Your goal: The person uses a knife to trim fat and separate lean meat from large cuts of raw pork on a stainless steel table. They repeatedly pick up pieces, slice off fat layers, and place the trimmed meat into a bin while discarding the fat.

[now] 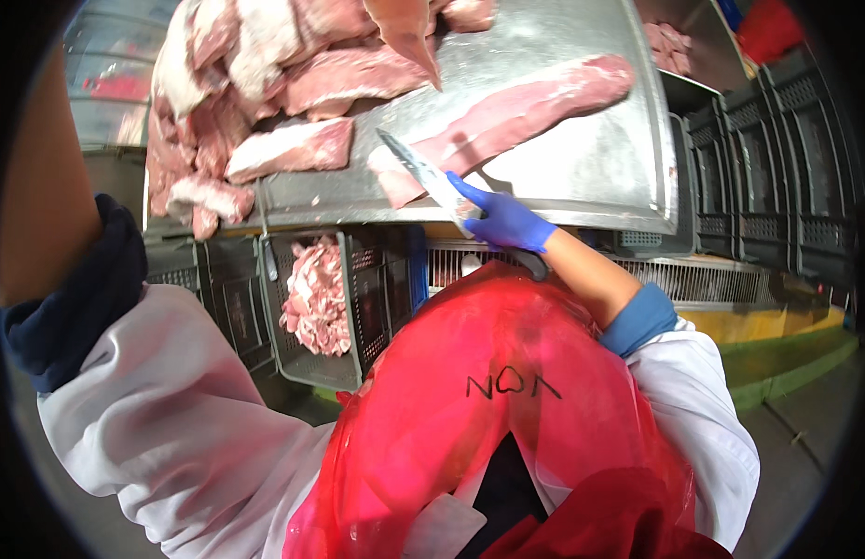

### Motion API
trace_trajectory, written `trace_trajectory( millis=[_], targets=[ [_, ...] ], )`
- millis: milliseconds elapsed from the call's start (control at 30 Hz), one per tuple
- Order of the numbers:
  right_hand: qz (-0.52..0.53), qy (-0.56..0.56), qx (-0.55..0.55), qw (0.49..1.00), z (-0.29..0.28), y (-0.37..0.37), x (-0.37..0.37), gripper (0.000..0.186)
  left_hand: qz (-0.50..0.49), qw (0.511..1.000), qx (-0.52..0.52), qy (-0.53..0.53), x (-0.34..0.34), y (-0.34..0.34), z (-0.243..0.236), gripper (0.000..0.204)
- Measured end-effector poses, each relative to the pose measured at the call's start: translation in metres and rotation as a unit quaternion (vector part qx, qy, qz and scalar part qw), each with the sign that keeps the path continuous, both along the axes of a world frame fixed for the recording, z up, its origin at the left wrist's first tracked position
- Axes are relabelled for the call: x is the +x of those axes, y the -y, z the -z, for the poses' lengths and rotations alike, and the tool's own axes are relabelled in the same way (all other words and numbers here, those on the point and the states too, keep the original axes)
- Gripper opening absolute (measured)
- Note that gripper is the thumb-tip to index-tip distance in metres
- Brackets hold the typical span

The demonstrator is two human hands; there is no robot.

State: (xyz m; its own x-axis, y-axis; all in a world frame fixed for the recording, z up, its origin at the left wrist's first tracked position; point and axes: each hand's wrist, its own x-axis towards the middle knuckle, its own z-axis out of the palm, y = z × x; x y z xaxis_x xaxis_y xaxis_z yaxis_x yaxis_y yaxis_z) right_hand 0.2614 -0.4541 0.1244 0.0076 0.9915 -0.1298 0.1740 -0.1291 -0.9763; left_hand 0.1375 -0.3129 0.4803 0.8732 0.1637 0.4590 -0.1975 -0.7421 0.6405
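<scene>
My right hand (498,217), in a blue glove, is closed on a long knife (418,163), its blade angled up-left over the near end of a long, pale pink meat strip (544,107) on the metal tray (628,205). Many raw meat pieces (237,84) are piled on the tray's left side, with a shorter piece (293,144) near the middle. Another pinkish piece (405,37) juts in at the top edge; what holds it is unseen. My bare left forearm rises along the left rim; that hand is out of view.
Below the tray, a grey crate (353,307) holds meat trimmings (316,298). More dark crates (759,168) stand at the right. A bin of meat (665,47) and a red object (768,28) are at upper right. A thin metal tool (269,256) hangs at the tray's front edge.
</scene>
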Motion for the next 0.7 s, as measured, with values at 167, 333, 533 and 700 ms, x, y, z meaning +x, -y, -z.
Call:
trace_trajectory(
  millis=[167, 333, 533, 700],
  targets=[
    [0.173, -0.116, -0.149, 0.967, -0.019, 0.128, 0.096, 0.078, 0.1, 0.994, 0.041, -0.017, 0.109, 0.028, 0.009, 0.019],
    [0.307, -0.119, -0.075, 0.941, 0.006, 0.199, 0.134, 0.082, 0.115, 0.99, 0.083, -0.016, 0.157, 0.072, 0.004, 0.02],
    [0.389, -0.089, -0.007, 0.917, 0.053, 0.18, 0.17, 0.081, 0.147, 0.979, 0.137, -0.023, 0.222, 0.093, -0.002, 0.022],
    [0.414, -0.048, -0.038, 0.908, 0.06, 0.074, 0.225, 0.078, 0.127, 0.963, 0.235, -0.044, 0.296, 0.084, -0.023, 0.023]
  ],
)
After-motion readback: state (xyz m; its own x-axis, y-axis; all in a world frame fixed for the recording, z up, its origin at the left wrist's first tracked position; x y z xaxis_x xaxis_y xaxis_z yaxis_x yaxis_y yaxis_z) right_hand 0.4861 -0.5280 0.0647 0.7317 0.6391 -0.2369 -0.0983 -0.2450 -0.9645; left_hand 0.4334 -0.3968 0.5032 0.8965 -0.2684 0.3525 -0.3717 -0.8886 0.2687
